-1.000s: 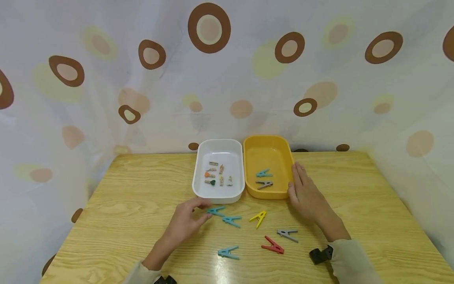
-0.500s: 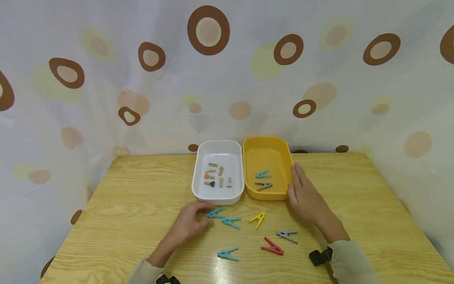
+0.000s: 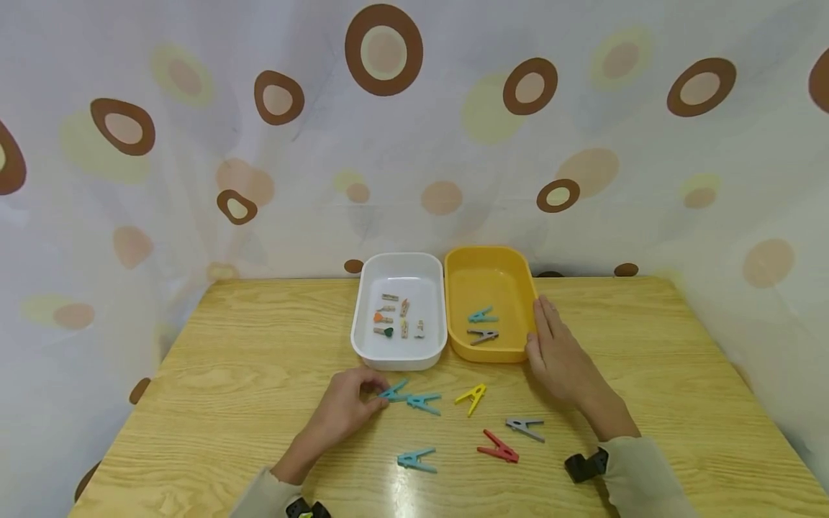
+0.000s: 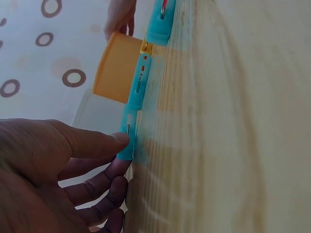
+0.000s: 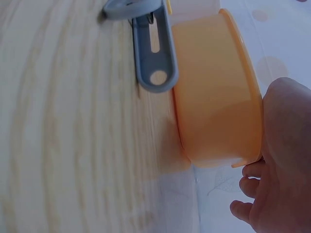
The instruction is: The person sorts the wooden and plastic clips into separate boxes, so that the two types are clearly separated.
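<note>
My left hand [image 3: 346, 406] pinches a light blue clothespin [image 3: 393, 393] between thumb and fingers, low over the table in front of the white tray. Seen from the left wrist, the thumb presses on the near end of that clothespin [image 4: 129, 116]. A second blue clothespin [image 3: 424, 403] lies right beside it, to the right. My right hand [image 3: 562, 357] rests with straight fingers against the right side of the yellow tray [image 3: 488, 252]. In the right wrist view, the tray's outer wall [image 5: 214, 92] stands beside the palm.
Inside the white tray [image 3: 398, 260] lie several small decorated wooden pegs. The yellow tray holds a blue clothespin [image 3: 482, 315] and a grey one [image 3: 483, 337]. On the table lie yellow [image 3: 472, 398], grey [image 3: 525, 427], red [image 3: 498, 447] and blue [image 3: 417, 460] clothespins. A patterned cloth [image 3: 311, 173] hangs behind.
My left fingers have closed in on the blue clothespin, which has turned slightly. The right hand has stayed at the yellow tray.
</note>
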### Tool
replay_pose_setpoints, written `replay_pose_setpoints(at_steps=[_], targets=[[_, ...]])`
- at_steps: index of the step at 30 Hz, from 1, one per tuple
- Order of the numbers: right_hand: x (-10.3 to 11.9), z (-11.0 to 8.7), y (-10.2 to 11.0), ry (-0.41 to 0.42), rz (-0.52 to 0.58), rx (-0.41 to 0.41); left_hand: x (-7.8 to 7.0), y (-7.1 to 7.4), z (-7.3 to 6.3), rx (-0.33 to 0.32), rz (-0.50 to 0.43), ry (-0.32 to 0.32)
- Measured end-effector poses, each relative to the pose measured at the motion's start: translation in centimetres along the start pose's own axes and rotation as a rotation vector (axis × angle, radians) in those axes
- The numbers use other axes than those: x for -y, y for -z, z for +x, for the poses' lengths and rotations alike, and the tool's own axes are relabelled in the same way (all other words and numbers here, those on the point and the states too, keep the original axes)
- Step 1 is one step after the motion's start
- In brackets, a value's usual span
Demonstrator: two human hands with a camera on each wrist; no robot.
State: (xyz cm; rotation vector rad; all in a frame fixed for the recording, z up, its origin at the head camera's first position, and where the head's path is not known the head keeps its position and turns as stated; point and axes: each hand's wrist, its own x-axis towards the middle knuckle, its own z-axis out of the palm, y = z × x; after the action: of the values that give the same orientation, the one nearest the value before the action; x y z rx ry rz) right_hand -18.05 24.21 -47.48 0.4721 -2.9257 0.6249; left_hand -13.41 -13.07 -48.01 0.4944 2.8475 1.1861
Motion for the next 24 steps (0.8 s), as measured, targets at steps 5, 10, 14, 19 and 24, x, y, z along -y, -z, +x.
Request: replay_pose_setpoints(at_steps=[5,10,14,19,24], targets=[[-0.1,-0.1,-0.3,-0.001,0.0,-0.007,0.0,0.2,-0.1,0.021,-0.003,0.017],[-0.1,-0.1,-0.2,0.003,-0.001,-0.018,0.0,0.5,-0.1,0.028,-0.016,0.025],[0.0,0.0,-0.1,0.005,-0.006,-0.018,-0.2,0.8,-0.1,0.049,-0.026,0.019],[0.0,-0.1,0.0,0.007,-0.019,-0.019,-0.6,1.3,-0.2,0.057,-0.032,0.012],[-0.1,0.0,-0.1,0.007,-0.043,-0.023,-0.9,1.7,-0.4,0.078,-0.02,-0.005]])
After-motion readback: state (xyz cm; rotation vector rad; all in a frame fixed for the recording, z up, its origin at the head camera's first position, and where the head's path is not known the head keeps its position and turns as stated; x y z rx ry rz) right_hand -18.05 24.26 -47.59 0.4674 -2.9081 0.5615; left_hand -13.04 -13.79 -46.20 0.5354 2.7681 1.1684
